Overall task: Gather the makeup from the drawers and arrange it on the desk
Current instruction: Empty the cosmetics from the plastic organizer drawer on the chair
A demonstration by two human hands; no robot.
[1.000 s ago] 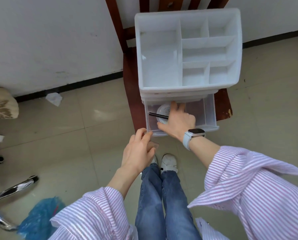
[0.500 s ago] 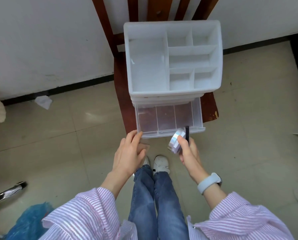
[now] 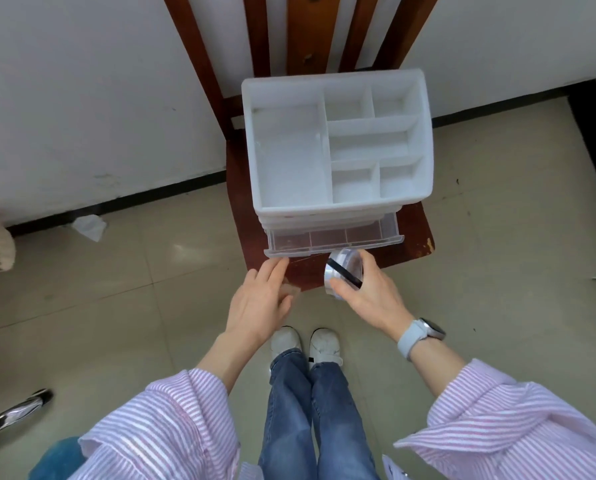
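Two things sit in my right grip [image 3: 366, 292]: a round clear jar [image 3: 344, 273] and a thin black pencil [image 3: 344, 273], just below the drawer [image 3: 334, 239]. Left grip [image 3: 260, 303] is relaxed, fingertips at the drawer's front edge.

A home room; a wooden chair [image 3: 327, 46] against a white wall [image 3: 82, 98], tiled floor [image 3: 497, 237].
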